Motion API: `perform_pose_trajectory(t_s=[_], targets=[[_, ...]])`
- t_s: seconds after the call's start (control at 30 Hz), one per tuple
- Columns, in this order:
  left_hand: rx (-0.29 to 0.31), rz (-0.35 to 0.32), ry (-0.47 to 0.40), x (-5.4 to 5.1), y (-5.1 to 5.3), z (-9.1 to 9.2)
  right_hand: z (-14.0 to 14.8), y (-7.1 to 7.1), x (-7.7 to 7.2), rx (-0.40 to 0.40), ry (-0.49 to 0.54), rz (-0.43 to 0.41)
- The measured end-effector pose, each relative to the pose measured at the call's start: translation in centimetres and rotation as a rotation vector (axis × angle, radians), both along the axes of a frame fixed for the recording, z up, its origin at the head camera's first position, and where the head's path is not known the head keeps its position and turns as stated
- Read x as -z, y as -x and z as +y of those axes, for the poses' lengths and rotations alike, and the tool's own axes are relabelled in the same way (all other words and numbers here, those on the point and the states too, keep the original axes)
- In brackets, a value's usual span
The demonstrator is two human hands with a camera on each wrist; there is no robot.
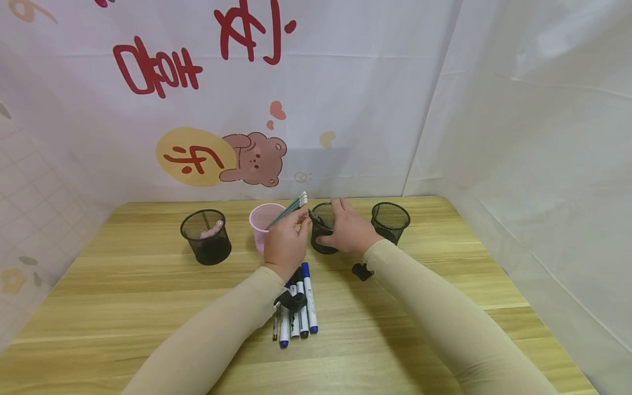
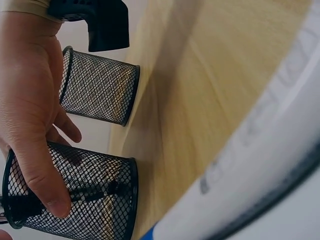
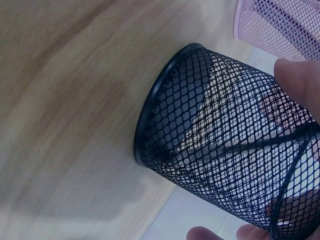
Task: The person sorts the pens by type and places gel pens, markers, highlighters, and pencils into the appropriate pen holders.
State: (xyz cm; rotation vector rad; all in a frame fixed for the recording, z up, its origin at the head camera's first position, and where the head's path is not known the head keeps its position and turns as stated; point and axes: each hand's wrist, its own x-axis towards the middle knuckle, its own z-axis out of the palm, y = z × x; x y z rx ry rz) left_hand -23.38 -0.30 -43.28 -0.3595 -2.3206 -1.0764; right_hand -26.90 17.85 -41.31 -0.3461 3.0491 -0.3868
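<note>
Right hand [image 1: 351, 227], fingers round black mesh cup [image 1: 320, 231] — likely steadying; left hand [image 1: 286, 247], fingers pinching pen [image 1: 316, 217] slanted inside.

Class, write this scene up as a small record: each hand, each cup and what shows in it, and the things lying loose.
Right hand: grips the middle black cup from the side
Left hand: fingertips at that cup's rim, by a pen; whether it pinches the pen is unclear
Left black cup: pink items inside
Pink cup: pencils with white ends, leaning right
Right black cup: upright, contents unclear
Loose: markers on the table, below the left wrist
</note>
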Motion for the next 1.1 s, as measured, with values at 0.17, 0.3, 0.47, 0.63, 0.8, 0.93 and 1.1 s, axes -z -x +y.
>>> perform_pose_trajectory(t_s=[0.17,0.3,0.47,0.63,0.8,0.93,1.1], targets=[[0.003,-0.007,0.016,0.2,-0.1,0.0,0.1,0.1,0.2,-0.004,0.002,0.005],[0.019,0.001,0.023,0.2,-0.4,-0.1,0.1,0.0,0.2,0.002,0.007,-0.005],[0.051,-0.008,0.057,0.1,-0.9,-0.5,0.0,-0.1,0.0,0.004,0.009,-0.005],[0.111,-0.080,0.122,-0.6,-1.5,-1.4,0.0,-0.2,-0.1,0.007,0.010,-0.007],[0.174,-0.221,0.232,-1.3,-2.1,-2.7,-0.1,-0.1,-0.1,0.010,0.010,-0.014],[0.194,-0.316,0.359,-1.6,-2.5,-3.8,-0.1,-0.1,-0.1,0.018,0.017,-0.023],[0.204,-0.426,0.466,-1.4,-2.9,-5.1,-0.1,-0.1,-0.1,0.024,0.020,-0.031]])
